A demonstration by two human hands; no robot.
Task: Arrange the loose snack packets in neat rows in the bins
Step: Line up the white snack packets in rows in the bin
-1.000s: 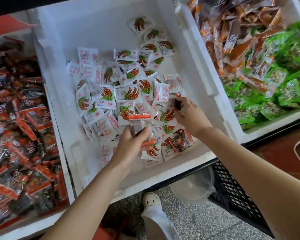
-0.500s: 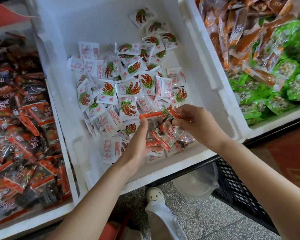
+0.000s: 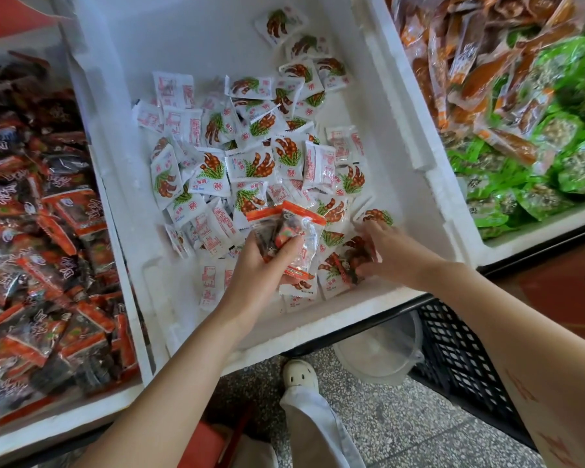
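Note:
A white foam bin [image 3: 399, 136] in the middle holds a loose heap of small white snack packets [image 3: 250, 163] printed with brown pods and green leaves. My left hand [image 3: 264, 265] grips a small bunch of clear packets with orange-red ends [image 3: 294, 231] above the heap's near edge. My right hand [image 3: 389, 251] reaches into the bin's near right corner, fingers curled on another dark clear packet [image 3: 348, 261] lying among the white ones. Whether that packet is lifted cannot be told.
The left bin [image 3: 129, 336] is full of dark packets with red ends [image 3: 48, 251]. The right bin [image 3: 527, 238] holds orange packets [image 3: 466, 62] and green packets [image 3: 571, 163]. Below are a black crate [image 3: 460, 352], a clear plastic jug [image 3: 379, 352], speckled floor and my shoe [image 3: 299, 373].
My right hand passed a red-ended packet to the left hand's bunch, then moved down and right to the bin's near corner. My left hand stayed over the heap with more packets in it.

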